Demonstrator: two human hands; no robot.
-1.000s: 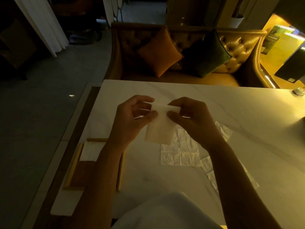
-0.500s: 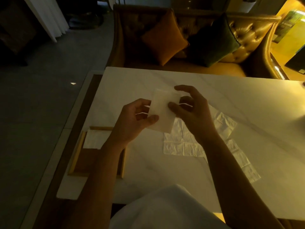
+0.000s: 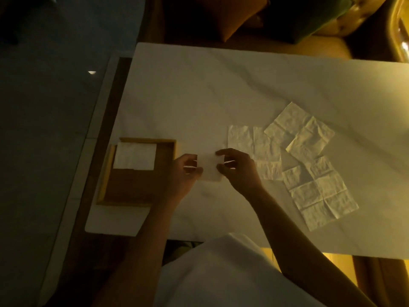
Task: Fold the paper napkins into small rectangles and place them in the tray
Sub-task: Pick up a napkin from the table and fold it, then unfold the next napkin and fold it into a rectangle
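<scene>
A small folded white napkin point(image 3: 209, 169) lies low over the white table point(image 3: 199, 96), pinched on its left edge by my left hand point(image 3: 184, 173) and on its right edge by my right hand point(image 3: 238, 169). Just left of my left hand stands a shallow wooden tray point(image 3: 104, 173) with one folded napkin point(image 3: 135, 159) in its far left corner. To the right of my right hand, three unfolded creased napkins lie flat: one point(image 3: 252, 142) beside it, one point(image 3: 303, 134) further back, one point(image 3: 321, 191) nearer the front edge.
The tray sits at the table's left front corner, close to the edge. A tufted sofa point(image 3: 321, 47) with an orange cushion point(image 3: 223, 16) and a dark green cushion point(image 3: 318, 16) runs behind the table. My white-clothed lap point(image 3: 221, 273) is at the front edge.
Both hands have brought the folded napkin down from mid-air toward the tabletop and leftward, close to the tray. The camera has tilted down.
</scene>
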